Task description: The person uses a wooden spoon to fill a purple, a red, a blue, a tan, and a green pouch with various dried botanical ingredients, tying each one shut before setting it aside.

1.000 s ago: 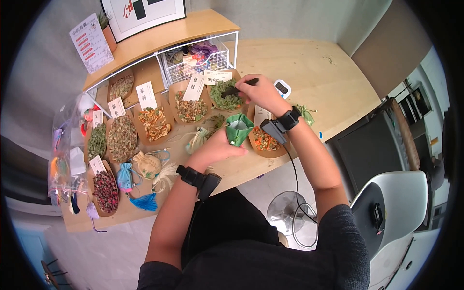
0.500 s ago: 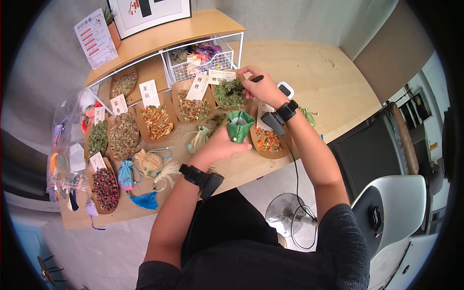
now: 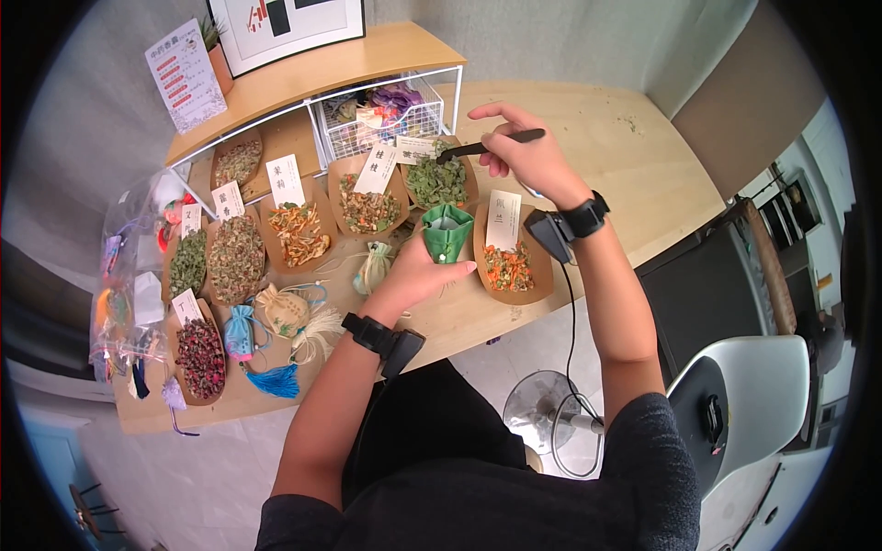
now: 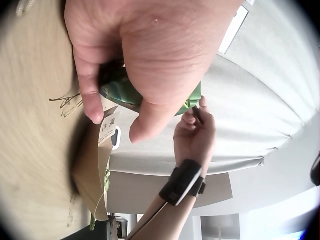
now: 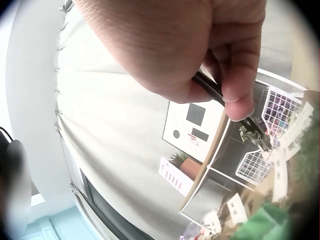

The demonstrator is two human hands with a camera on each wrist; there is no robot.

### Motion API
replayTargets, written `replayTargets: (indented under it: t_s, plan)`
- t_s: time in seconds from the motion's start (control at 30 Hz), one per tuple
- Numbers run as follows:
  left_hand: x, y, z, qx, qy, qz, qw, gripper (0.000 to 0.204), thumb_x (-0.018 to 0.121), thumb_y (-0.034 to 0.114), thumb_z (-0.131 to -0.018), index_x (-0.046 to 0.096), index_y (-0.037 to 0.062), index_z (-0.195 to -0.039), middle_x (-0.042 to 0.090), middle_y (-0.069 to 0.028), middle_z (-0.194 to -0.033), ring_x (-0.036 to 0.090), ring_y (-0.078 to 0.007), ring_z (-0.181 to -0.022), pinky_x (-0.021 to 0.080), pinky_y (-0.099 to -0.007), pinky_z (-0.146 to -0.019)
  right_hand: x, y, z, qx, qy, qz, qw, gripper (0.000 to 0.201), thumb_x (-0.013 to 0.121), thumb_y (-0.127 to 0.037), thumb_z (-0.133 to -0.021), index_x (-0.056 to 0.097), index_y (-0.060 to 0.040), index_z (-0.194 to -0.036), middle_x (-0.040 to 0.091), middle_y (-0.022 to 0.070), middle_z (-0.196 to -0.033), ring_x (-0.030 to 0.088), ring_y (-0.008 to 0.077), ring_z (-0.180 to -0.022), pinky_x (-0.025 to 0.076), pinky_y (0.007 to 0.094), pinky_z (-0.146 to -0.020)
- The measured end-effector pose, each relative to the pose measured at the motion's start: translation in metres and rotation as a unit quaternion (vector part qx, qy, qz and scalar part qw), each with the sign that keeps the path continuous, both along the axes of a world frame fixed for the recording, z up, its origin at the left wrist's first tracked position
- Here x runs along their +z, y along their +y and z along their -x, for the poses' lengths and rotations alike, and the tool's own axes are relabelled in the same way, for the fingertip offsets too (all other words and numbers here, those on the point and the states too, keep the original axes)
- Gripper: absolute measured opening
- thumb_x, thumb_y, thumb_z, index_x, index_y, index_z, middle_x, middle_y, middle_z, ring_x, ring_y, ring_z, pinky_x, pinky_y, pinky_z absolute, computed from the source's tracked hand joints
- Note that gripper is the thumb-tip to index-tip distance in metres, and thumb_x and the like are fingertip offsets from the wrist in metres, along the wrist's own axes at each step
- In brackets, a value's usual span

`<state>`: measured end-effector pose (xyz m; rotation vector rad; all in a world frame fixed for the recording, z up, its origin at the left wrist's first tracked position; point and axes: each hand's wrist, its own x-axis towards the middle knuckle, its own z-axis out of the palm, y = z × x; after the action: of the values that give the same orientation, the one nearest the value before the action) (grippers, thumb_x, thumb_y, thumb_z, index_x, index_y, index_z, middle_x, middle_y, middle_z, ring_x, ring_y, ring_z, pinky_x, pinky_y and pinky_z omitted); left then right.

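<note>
My left hand grips a small green fabric pouch, its mouth spread open and facing up. In the left wrist view, the thumb and fingers wrap around the pouch. My right hand pinches the handle of a slim black spoon. Greenish dried herb bits cling at the spoon's far end in the right wrist view. That end hovers over a brown paper tray of dried green leaves, just beyond the pouch. To the right lies a tray of orange and green dried bits with a label card.
More labelled trays run leftward, including yellowish dried flowers and dark red buds. Finished-looking sachets and a blue tassel lie near the front edge. A wooden shelf with a wire basket stands behind.
My right hand has lifted the spoon from the leaves and moved back to the right, its index finger extended. My left hand and the pouch have shifted slightly left.
</note>
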<state>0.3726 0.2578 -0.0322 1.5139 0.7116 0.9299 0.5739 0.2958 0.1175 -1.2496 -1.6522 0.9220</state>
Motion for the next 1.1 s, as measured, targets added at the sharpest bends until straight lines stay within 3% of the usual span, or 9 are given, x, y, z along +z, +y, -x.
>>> replayTargets:
  t_s: [0.23, 0.33, 0.43, 0.53, 0.73, 0.77, 0.9, 1.0, 1.1]
  plan:
    - [0.001, -0.001, 0.001, -0.005, 0.011, 0.076, 0.997, 0.061, 0.083, 0.005, -0.078, 0.052, 0.0036, -0.13, 0.061, -0.002, -0.109, 0.064, -0.0108, -0.086, 0.054, -0.0299, -0.078, 0.031, -0.05, 0.001, 0.051, 0.003, 0.025, 0.998, 0.035, 0.053, -0.002, -0.093, 0.061, -0.0054, -0.127, 0.066, 0.0042, -0.071, 0.06, 0.0071, -0.06, 0.048, 0.0229, -0.055]
    - [0.004, -0.005, 0.001, 0.007, 0.01, 0.071, 0.997, 0.037, 0.084, 0.014, -0.079, 0.061, 0.0063, -0.107, 0.066, 0.0011, -0.089, 0.06, -0.0101, -0.08, 0.051, -0.0292, -0.076, 0.025, -0.056, 0.001, 0.077, 0.007, 0.061, 0.995, 0.035, 0.054, -0.002, -0.093, 0.061, -0.005, -0.126, 0.066, 0.004, -0.072, 0.061, 0.0072, -0.06, 0.049, 0.0231, -0.056]
    - [0.004, -0.004, 0.001, 0.001, 0.017, 0.07, 0.997, 0.032, 0.083, 0.013, -0.079, 0.061, 0.0068, -0.103, 0.064, 0.0012, -0.091, 0.06, -0.0101, -0.082, 0.05, -0.0289, -0.076, 0.019, -0.056, 0.004, 0.102, -0.005, 0.081, 0.991, 0.032, 0.055, -0.001, -0.092, 0.062, -0.0043, -0.123, 0.065, 0.004, -0.074, 0.06, 0.0072, -0.06, 0.05, 0.0236, -0.057]
    - [0.001, -0.004, 0.0, 0.003, 0.019, 0.079, 0.997, 0.057, 0.084, 0.007, -0.078, 0.053, 0.0039, -0.126, 0.064, -0.0022, -0.103, 0.065, -0.0117, -0.091, 0.054, -0.0296, -0.079, 0.011, -0.053, 0.011, 0.128, -0.047, 0.095, 0.986, 0.028, 0.057, -0.004, -0.092, 0.063, -0.0033, -0.119, 0.064, 0.0035, -0.075, 0.06, 0.0075, -0.06, 0.049, 0.0242, -0.057]
    - [-0.005, -0.004, -0.001, 0.015, 0.02, 0.048, 0.999, 0.056, 0.084, 0.008, -0.078, 0.054, 0.0041, -0.125, 0.065, -0.0034, -0.105, 0.065, -0.0122, -0.093, 0.055, -0.0292, -0.08, 0.007, -0.041, 0.02, 0.151, -0.147, 0.124, 0.97, 0.018, 0.062, -0.012, -0.094, 0.069, -0.0015, -0.107, 0.066, 0.0035, -0.074, 0.06, 0.0086, -0.063, 0.049, 0.0241, -0.06]
    - [-0.006, -0.004, -0.001, 0.01, 0.016, 0.055, 0.998, 0.056, 0.084, 0.008, -0.078, 0.054, 0.0041, -0.125, 0.065, -0.0033, -0.104, 0.065, -0.0121, -0.093, 0.054, -0.0292, -0.081, 0.014, -0.041, 0.017, 0.151, -0.125, 0.125, 0.973, 0.016, 0.064, -0.014, -0.093, 0.071, -0.0002, -0.099, 0.066, 0.0033, -0.075, 0.06, 0.0088, -0.063, 0.049, 0.0236, -0.06]
    - [0.0, -0.005, 0.002, 0.004, 0.036, 0.088, 0.996, 0.054, 0.084, 0.008, -0.078, 0.055, 0.004, -0.124, 0.067, -0.0029, -0.101, 0.065, -0.0116, -0.093, 0.054, -0.0291, -0.081, 0.034, -0.041, 0.007, 0.143, -0.1, 0.116, 0.978, 0.017, 0.064, -0.015, -0.094, 0.072, 0.0, -0.096, 0.067, 0.0024, -0.074, 0.06, 0.0074, -0.063, 0.045, 0.0222, -0.056]
    - [0.002, -0.006, 0.002, 0.003, 0.051, 0.083, 0.995, 0.051, 0.084, 0.009, -0.079, 0.057, 0.0043, -0.122, 0.067, -0.0023, -0.1, 0.064, -0.011, -0.092, 0.054, -0.0291, -0.081, 0.052, -0.03, -0.018, 0.109, -0.099, 0.13, 0.981, 0.02, 0.061, -0.019, -0.096, 0.072, -0.0027, -0.096, 0.068, 0.0011, -0.075, 0.059, 0.0059, -0.061, 0.043, 0.0214, -0.054]
    - [0.002, -0.006, 0.003, 0.0, 0.056, 0.07, 0.996, 0.047, 0.084, 0.011, -0.08, 0.059, 0.005, -0.119, 0.068, -0.002, -0.1, 0.064, -0.0109, -0.091, 0.054, -0.0292, -0.082, 0.02, 0.003, -0.034, 0.018, -0.053, 0.106, 0.993, 0.02, 0.058, -0.022, -0.097, 0.071, -0.0056, -0.099, 0.068, 0.0002, -0.077, 0.06, 0.0051, -0.063, 0.042, 0.0207, -0.054]
